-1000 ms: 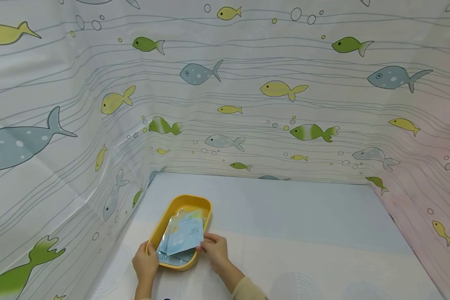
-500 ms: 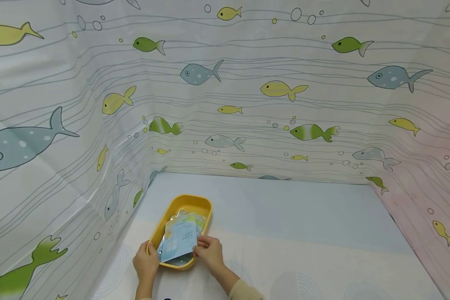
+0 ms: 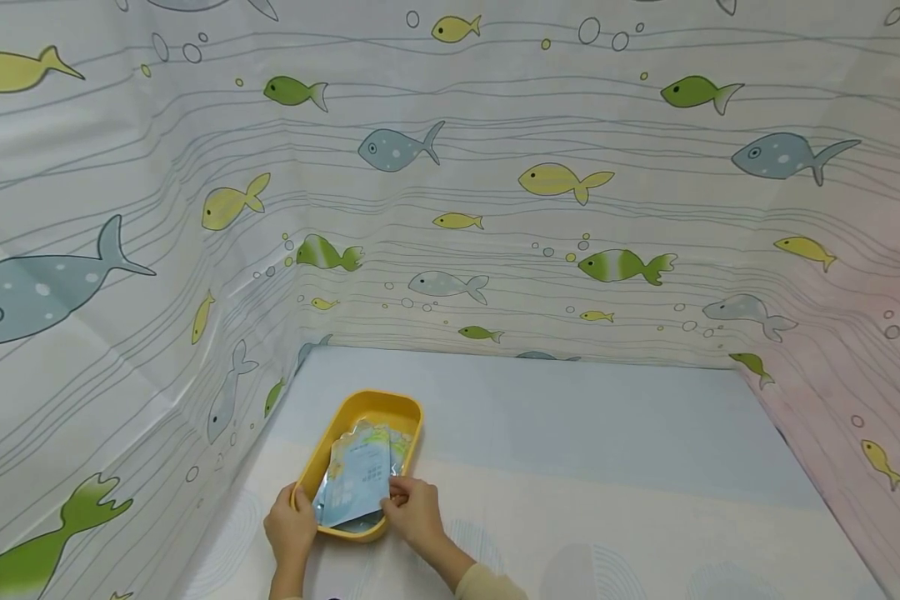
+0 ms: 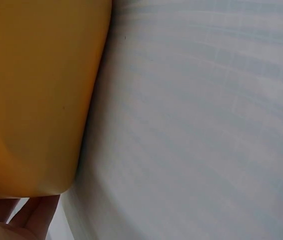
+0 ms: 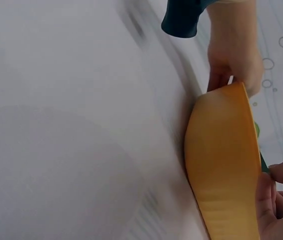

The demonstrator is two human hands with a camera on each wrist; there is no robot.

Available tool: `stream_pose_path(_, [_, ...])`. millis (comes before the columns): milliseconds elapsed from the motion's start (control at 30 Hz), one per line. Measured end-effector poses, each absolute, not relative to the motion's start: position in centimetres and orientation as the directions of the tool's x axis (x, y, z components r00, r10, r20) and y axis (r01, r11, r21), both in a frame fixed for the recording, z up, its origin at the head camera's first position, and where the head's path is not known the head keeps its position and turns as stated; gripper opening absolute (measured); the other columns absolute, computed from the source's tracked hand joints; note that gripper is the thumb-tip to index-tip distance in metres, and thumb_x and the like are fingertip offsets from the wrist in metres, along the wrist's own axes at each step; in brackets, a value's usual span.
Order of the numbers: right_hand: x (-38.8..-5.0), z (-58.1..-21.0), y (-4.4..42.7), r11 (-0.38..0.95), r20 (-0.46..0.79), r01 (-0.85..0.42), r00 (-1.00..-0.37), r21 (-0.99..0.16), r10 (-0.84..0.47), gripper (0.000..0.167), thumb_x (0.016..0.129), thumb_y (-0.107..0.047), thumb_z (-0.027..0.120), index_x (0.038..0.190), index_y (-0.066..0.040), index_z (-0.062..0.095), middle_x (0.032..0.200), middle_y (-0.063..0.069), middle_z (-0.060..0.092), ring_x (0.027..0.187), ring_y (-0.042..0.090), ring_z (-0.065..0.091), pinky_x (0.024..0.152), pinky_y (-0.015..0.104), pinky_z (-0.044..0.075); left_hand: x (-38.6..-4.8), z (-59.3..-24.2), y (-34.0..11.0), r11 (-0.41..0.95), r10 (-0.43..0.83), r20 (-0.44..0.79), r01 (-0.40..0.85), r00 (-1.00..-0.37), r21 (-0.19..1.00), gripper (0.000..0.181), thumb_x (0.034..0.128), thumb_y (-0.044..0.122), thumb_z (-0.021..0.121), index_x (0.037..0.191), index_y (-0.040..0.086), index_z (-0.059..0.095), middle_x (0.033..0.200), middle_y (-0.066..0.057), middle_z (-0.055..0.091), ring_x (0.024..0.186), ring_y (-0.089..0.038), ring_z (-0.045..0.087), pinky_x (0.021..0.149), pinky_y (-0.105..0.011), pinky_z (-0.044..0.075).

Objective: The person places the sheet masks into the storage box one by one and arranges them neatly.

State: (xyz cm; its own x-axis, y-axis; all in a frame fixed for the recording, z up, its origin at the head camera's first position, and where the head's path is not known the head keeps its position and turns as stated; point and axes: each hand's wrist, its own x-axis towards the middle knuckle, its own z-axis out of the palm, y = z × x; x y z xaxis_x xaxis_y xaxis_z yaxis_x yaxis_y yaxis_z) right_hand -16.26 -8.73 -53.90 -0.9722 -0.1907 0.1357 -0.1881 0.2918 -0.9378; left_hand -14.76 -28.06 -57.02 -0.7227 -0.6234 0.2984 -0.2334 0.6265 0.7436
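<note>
In the head view, a yellow oblong tray [image 3: 381, 398] stands at the left of the table, holding several flat, shiny, pale-blue packets. My left hand [image 3: 291, 523] grips the tray's near left rim, thumb on the inner side. With thumb and fingers, my right hand [image 3: 414, 510] pinches the right edge of the topmost packet [image 3: 360, 483], beside the tray's right rim. That packet lies slantwise over other packets [image 3: 399, 443]. The left wrist view gives the tray's outer wall [image 4: 36, 100] with left fingers [image 4: 41, 212] against its end. Most of the packet is hidden in the right wrist view.
A pale patterned cloth [image 3: 607, 467] covers the table. White sheeting printed with fish [image 3: 525, 242] rises at the back and both sides; its left side stands close to the tray. A dark round-ended object [image 5: 181, 20] shows near the left wrist.
The right hand has drawn slightly left and nearer with the top packet, which has swung from a raised slant to lie lower over the others. The left hand and tray stay put.
</note>
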Motion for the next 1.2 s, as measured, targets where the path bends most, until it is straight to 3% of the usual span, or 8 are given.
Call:
stream_pose_path(233, [-16.37,-54.09,-8.69,0.297,0.189,-0.245,-0.960,-0.923,-0.205,0.028,0.071,0.006,0.070,0.098,0.011,0.068,0.078,0.013,0.070,0.061,-0.003,0.054,0.056,0.013,0.046,-14.83,-57.25,-28.07,0.624,-0.630,0.309,-0.227,-0.713,0.747,0.025,0.0900,0.002,0.046,0.103,-0.016,0.059,0.097,-0.036,0.061,0.086,-0.054,0.057,0.075,-0.060,0.043])
stream_pose_path(533, [-16.43,-54.26,-8.76,0.298,0.214,-0.267,-0.956,-0.916,-0.199,0.025,0.069,0.006,0.070,0.094,0.008,0.070,0.071,0.007,0.066,0.060,-0.002,0.051,0.056,0.013,0.045,-14.86,-57.24,-28.16,0.633,-0.621,0.327,-0.211,-0.712,0.745,0.025,0.0897,0.002,0.047,0.103,-0.015,0.059,0.097,-0.036,0.061,0.086,-0.055,0.057,0.074,-0.060,0.042])
stream_pose_path(1200, [-16.11,-54.27,-8.75,0.307,0.192,-0.241,-0.964,-0.921,-0.183,0.028,0.070,0.006,0.071,0.098,0.010,0.068,0.080,0.013,0.071,0.062,0.000,0.056,0.056,0.014,0.047,-14.87,-57.50,-28.11,0.640,-0.613,0.349,-0.186,-0.709,0.746,0.025,0.0892,0.002,0.046,0.100,-0.016,0.059,0.095,-0.036,0.061,0.085,-0.056,0.057,0.074,-0.060,0.042])
